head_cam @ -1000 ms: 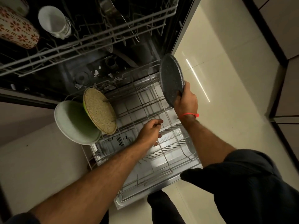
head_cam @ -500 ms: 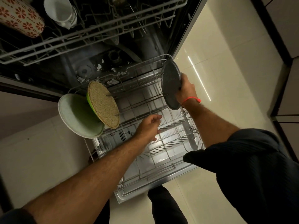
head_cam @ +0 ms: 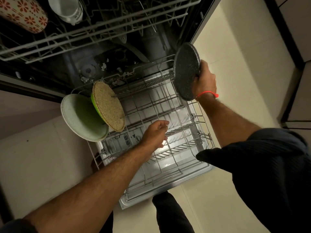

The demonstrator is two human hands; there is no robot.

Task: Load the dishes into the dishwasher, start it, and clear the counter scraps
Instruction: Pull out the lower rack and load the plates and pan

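Gripping a dark speckled plate (head_cam: pixel 186 69) by its right edge, the right hand (head_cam: pixel 204 79) has its fingers curled round the rim, so this grip is closed on the plate. The plate stands on edge, tilted, at about two o'clock in the view, over the far right corner of the pulled-out lower rack (head_cam: pixel 151 105); whether it touches the wires cannot be told. A red thread band (head_cam: pixel 207 94) circles the right wrist, and a dark sleeve (head_cam: pixel 262 165) covers the upper arm.

The left hand (head_cam: pixel 155 134) reaches in from seven o'clock to the middle of the lower rack. Its fingers are loosely bent among the wire tines (head_cam: pixel 178 129) and hold nothing, a slack, open grip.

At nine o'clock from that hand, two dishes stand on edge in the rack's left side: a pale green plate (head_cam: pixel 80 118) on the outside, and against it a bright green plate with a tan speckled face (head_cam: pixel 107 106).

Below the rack lies the open dishwasher door (head_cam: pixel 168 184), shiny metal. Bits of debris (head_cam: pixel 103 66) sit on the dark tub floor at twelve o'clock. Above, the upper rack (head_cam: pixel 104 27) carries a floral-patterned mug (head_cam: pixel 23 14) at eleven o'clock and a white cup (head_cam: pixel 67 9) beside it. Cream floor tiles (head_cam: pixel 235 56) spread to the right.
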